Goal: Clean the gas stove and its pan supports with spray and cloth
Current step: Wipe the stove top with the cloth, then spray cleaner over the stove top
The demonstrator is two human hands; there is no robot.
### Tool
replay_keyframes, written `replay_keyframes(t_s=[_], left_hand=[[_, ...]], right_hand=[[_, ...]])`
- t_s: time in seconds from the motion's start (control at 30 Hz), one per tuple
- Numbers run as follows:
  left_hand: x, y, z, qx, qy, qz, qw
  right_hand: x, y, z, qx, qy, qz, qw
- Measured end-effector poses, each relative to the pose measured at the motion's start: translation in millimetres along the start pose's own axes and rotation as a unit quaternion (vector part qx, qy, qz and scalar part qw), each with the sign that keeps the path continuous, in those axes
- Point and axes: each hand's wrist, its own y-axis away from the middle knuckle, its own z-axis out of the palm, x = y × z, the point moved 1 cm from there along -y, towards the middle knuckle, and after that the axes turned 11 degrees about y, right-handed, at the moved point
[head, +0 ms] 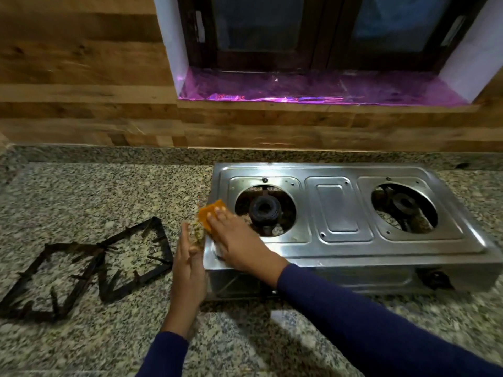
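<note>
A steel two-burner gas stove (337,210) stands on the granite counter with its pan supports taken off. My right hand (239,243) lies flat on the stove's front left corner and presses an orange cloth (210,213) against the top with straight fingers. My left hand (187,270) stands on edge against the stove's left side, fingers straight, holding nothing. Two dark square pan supports (81,270) lie flat on the counter to the left of the stove, overlapping at one corner. No spray bottle is in view.
The granite counter (109,191) runs left and in front of the stove. A wood-panelled wall (81,77) rises behind it. A window sill lined with purple film (313,88) sits above the stove. A black knob (436,278) shows on the stove's front.
</note>
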Motion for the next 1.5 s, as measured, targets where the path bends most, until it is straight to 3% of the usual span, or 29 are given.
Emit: replay_keyframes(t_s=[0.1, 0.17, 0.27, 0.37, 0.57, 0.7, 0.83, 0.9, 0.97, 1.07, 1.13, 1.27, 1.33, 1.4, 1.5], left_hand=[[13.5, 6.1, 12.0, 0.022, -0.045, 0.042, 0.998], [24.1, 10.7, 32.6, 0.024, -0.112, 0.104, 0.988], [41.0, 25.9, 91.5, -0.058, -0.162, 0.199, 0.965], [47.9, 49.3, 159.3, -0.160, -0.187, 0.237, 0.940], [39.6, 95.4, 279.8, -0.315, -0.231, 0.239, 0.889], [42.3, 115.6, 339.1, -0.369, -0.280, 0.262, 0.847], [48.9, 123.5, 386.4, -0.402, -0.311, 0.280, 0.814], [51.7, 128.9, 410.3, -0.409, -0.322, 0.285, 0.805], [51.6, 134.7, 430.4, -0.409, -0.326, 0.292, 0.801], [47.9, 144.2, 447.0, -0.387, -0.318, 0.298, 0.813], [43.9, 149.7, 453.1, -0.365, -0.309, 0.292, 0.828], [38.5, 154.1, 450.4, -0.350, -0.307, 0.289, 0.837], [38.2, 153.8, 451.9, -0.348, -0.306, 0.284, 0.839], [37.0, 153.8, 452.0, -0.346, -0.307, 0.284, 0.840], [34.4, 155.7, 451.0, -0.341, -0.314, 0.294, 0.836]], right_hand=[[1.1, 68.0, 1.3, 0.006, -0.015, -0.045, 0.999], [18.2, 104.5, -3.5, 0.021, -0.024, -0.026, 0.999], [73.7, 161.3, -16.5, 0.076, -0.047, 0.065, 0.994], [147.7, 227.9, -37.6, 0.140, -0.040, 0.168, 0.975], [276.8, 353.5, -92.3, 0.204, 0.028, 0.375, 0.904], [328.1, 395.7, -103.1, 0.231, 0.024, 0.444, 0.865], [351.3, 425.7, -92.0, 0.289, -0.020, 0.523, 0.801], [361.7, 445.4, -79.5, 0.269, -0.040, 0.535, 0.800], [375.3, 463.6, -61.3, 0.197, -0.073, 0.527, 0.824], [386.4, 491.9, -44.1, 0.119, -0.147, 0.513, 0.837], [384.6, 509.3, -52.5, 0.219, -0.191, 0.544, 0.787], [394.5, 534.4, -96.9, 0.489, -0.221, 0.636, 0.555], [419.9, 542.1, -119.3, 0.531, -0.232, 0.630, 0.517], [443.0, 543.1, -136.9, 0.519, -0.314, 0.585, 0.538], [456.2, 542.2, -150.0, 0.471, -0.319, 0.512, 0.643]])
